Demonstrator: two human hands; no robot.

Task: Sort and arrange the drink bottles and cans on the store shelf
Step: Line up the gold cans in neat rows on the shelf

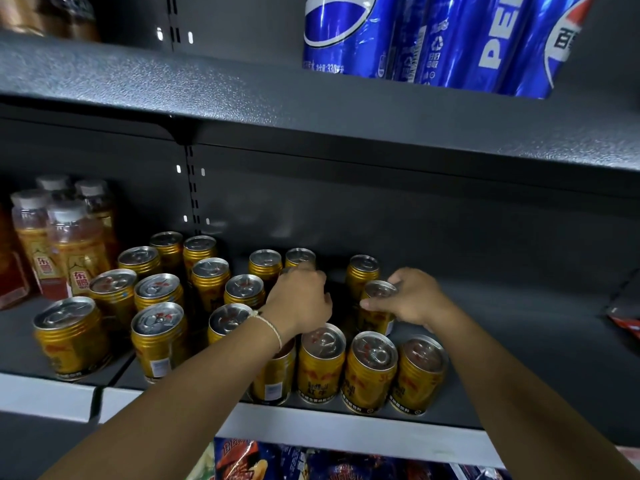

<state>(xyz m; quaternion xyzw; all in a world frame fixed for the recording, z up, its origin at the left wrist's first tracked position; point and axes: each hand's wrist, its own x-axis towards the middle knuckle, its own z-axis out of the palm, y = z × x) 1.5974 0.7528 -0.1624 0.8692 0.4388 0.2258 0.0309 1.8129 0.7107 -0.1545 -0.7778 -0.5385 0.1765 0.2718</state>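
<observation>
Several gold cans with silver tops [159, 341] stand in loose rows on the dark middle shelf [519, 341]. My left hand [299, 299] reaches in from above and closes over a gold can in the middle rows; that can is almost wholly hidden under the palm. To its right, my right hand [412, 297] grips the top rim of another gold can [377, 308], which stands behind the front row. Three cans [370, 372] line the shelf's front edge below my hands.
Clear bottles of orange drink with white caps [69, 247] stand at the far left. Blue Pepsi cans [433, 39] sit on the upper shelf [242, 88]. A red-edged package [623, 318] lies at the right. Snack bags [277, 462] fill the shelf below.
</observation>
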